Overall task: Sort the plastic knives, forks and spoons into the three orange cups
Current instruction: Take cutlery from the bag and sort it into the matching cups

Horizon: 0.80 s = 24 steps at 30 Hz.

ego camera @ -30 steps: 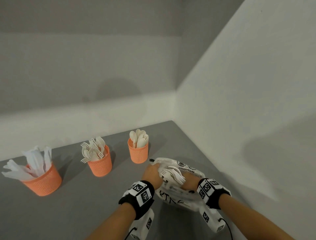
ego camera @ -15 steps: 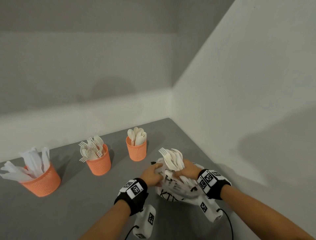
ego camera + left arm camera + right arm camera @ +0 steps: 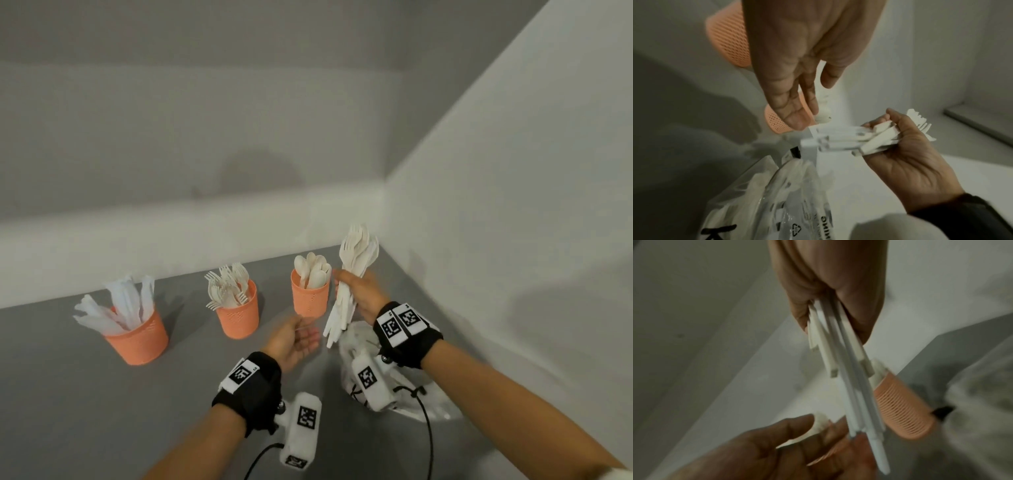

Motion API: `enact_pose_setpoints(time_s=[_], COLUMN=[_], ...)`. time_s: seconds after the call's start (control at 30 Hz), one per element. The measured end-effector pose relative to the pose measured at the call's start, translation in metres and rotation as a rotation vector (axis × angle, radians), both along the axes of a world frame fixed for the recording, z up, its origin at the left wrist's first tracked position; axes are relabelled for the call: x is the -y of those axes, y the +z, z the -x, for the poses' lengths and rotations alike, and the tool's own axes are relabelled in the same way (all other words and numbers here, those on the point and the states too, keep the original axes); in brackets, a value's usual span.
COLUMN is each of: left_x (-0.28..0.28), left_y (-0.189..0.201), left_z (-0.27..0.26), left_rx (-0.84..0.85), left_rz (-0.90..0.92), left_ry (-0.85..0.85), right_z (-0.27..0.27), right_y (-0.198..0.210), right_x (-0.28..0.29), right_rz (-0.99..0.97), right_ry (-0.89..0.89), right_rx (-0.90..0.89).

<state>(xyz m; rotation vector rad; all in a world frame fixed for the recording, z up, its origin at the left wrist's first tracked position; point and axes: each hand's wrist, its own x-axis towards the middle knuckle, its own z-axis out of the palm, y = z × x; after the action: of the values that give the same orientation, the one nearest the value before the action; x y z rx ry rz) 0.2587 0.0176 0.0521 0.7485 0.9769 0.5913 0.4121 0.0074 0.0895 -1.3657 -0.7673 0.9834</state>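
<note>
My right hand [image 3: 359, 291] grips a bundle of white plastic forks [image 3: 356, 260], heads up, raised beside the spoon cup [image 3: 310, 296]. The bundle's handles [image 3: 849, 373] fan out below the fist, and the bundle [image 3: 869, 139] also shows in the left wrist view. My left hand [image 3: 294, 337] hovers open just below and left of the handle ends, holding nothing. On the grey table stand three orange cups: the knife cup [image 3: 138, 339] at left, the fork cup [image 3: 238, 313] in the middle, the spoon cup at right.
A clear plastic bag [image 3: 394, 383] with more white cutlery lies on the table under my right wrist; the bag [image 3: 777, 194] fills the bottom of the left wrist view. Walls [image 3: 496, 222] close the corner at right and behind the cups.
My right hand has lifted the fork bundle up out of the bag to beside the spoon cup. My left hand has let go of the bag and opened.
</note>
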Motion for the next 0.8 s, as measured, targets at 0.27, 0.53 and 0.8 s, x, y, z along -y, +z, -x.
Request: enact_pose_setpoints(time_s=[0.27,0.53,0.8], left_x=[-0.014,-0.026,-0.037], left_y=[0.007,0.029,0.022], left_z=[0.059,0.106,0.140], left_rx=[0.263,0.299,0.329], left_rz=[0.292,0.280,0.214], left_ry=[0.174,0.232,0.272], right_z=[0.101,0.173,0.222], right_y=[-0.002,-0.004,-0.011], right_x=[-0.037,-0.055,-0.063], right_rz=[-0.060,-0.148,-0.188], right_ry=[0.000,0.076,0.050], right_rx=[0.007,0.032,0.071])
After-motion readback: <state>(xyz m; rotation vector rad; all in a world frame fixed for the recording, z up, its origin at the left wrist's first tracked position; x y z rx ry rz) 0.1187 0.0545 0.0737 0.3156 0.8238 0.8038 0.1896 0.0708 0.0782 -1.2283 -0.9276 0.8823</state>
